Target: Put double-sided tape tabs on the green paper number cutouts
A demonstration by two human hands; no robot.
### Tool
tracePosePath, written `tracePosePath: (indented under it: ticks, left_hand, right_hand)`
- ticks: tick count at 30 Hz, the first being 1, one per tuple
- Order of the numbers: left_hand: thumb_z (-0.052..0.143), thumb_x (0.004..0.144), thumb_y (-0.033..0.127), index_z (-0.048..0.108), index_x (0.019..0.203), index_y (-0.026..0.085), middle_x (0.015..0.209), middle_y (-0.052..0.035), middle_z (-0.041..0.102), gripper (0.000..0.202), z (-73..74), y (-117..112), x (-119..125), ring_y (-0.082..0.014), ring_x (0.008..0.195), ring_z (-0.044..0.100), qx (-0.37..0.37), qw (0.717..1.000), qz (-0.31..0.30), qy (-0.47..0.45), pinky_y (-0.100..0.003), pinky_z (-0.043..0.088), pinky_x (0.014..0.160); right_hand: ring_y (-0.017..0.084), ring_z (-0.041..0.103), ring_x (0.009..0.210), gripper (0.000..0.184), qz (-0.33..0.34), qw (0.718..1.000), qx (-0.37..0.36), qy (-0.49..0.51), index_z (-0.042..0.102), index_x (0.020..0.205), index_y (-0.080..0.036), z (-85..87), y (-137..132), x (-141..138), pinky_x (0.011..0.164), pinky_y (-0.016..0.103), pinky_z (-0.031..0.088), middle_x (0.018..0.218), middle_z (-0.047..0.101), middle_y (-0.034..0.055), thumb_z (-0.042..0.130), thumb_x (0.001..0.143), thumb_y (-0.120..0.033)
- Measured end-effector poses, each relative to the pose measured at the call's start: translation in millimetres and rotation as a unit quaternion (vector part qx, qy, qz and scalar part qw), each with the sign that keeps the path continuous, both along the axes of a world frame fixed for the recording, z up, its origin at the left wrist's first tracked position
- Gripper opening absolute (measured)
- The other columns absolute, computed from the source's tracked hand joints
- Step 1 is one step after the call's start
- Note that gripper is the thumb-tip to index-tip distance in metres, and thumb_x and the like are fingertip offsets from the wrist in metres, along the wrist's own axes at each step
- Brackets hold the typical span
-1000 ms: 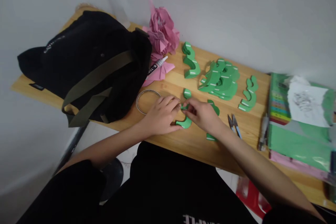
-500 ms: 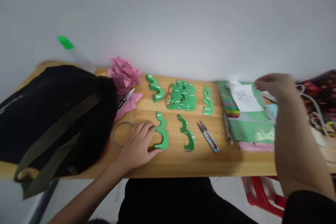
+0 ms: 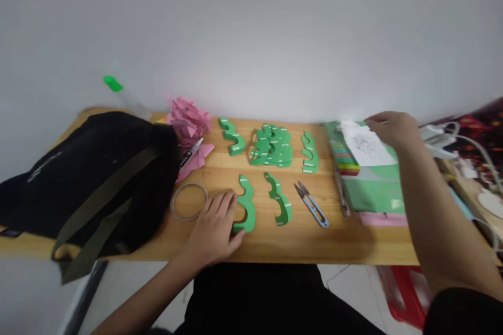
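My left hand (image 3: pixel 215 227) lies palm down on the table with its fingers stretched out, against the left side of a curvy green foam-like piece (image 3: pixel 249 207) with small white strips. A similar green piece (image 3: pixel 283 203) lies to the right, then blue thread snips (image 3: pixel 312 204) with blades parted. My right hand (image 3: pixel 395 126) hovers over a white sheet with a dark drawing (image 3: pixel 369 146), thumb and fingertips pinched together; anything between them is too small to make out. Behind lie a pile of green pieces (image 3: pixel 273 145) and two single curvy ones (image 3: pixel 232 137) (image 3: pixel 310 152).
A black bag (image 3: pixel 106 183) covers the left end. Near it are a wire ring (image 3: pixel 173 207), crumpled pink paper (image 3: pixel 188 118) and a pen (image 3: pixel 191 152). On the right lie a green packet (image 3: pixel 373 196), a coloured strip pack (image 3: pixel 346 159) and a white cable (image 3: pixel 481 152).
My right hand has moved left over the white sheet, still pinched. My left hand stays flat by the green piece, shifted slightly right and down in view. The camera view has shifted.
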State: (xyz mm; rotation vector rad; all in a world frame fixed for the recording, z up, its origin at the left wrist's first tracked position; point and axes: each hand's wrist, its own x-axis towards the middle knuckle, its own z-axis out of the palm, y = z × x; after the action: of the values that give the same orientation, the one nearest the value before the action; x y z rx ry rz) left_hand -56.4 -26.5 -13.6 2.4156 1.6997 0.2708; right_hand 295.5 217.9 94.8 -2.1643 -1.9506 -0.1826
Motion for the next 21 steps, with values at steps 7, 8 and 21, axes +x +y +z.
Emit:
tracePosePath:
  ticks: [7,8,21]
  left_hand:
    - [0.046,0.089,0.027,0.061,0.112,0.008,0.119,-0.0172,0.06,0.033,6.3,15.3,3.5,-0.0303,0.109,0.054,-0.01,0.998,0.063,-0.021,-0.046,0.045,0.092]
    - [0.046,0.09,0.027,0.061,0.11,0.01,0.117,-0.0157,0.06,0.03,6.5,21.9,1.2,-0.0293,0.108,0.054,-0.003,0.997,0.076,-0.029,-0.045,0.045,0.092]
    - [0.071,0.078,0.03,0.07,0.096,0.016,0.116,-0.0103,0.059,0.023,-13.0,73.4,-11.0,-0.029,0.114,0.048,0.006,0.99,0.069,-0.127,-0.047,0.042,0.094]
  right_hand:
    - [0.016,0.063,0.074,0.015,0.431,0.876,-0.171,0.131,0.073,0.087,-0.015,-48.1,-78.3,-148.9,0.066,0.028,0.043,0.085,0.073,0.0081,0.058,0.083,-0.013]
    - [0.015,0.061,0.069,0.012,0.456,0.86,-0.191,0.128,0.072,0.083,-0.016,-59.0,-88.5,-164.6,0.063,0.026,0.042,0.078,0.071,0.0057,0.061,0.08,-0.012]
    - [0.018,0.059,0.076,0.02,0.489,0.839,-0.213,0.11,0.068,0.096,-0.015,-106.1,-108.4,-193.2,0.068,0.027,0.042,0.082,0.066,0.0061,0.058,0.081,-0.008]
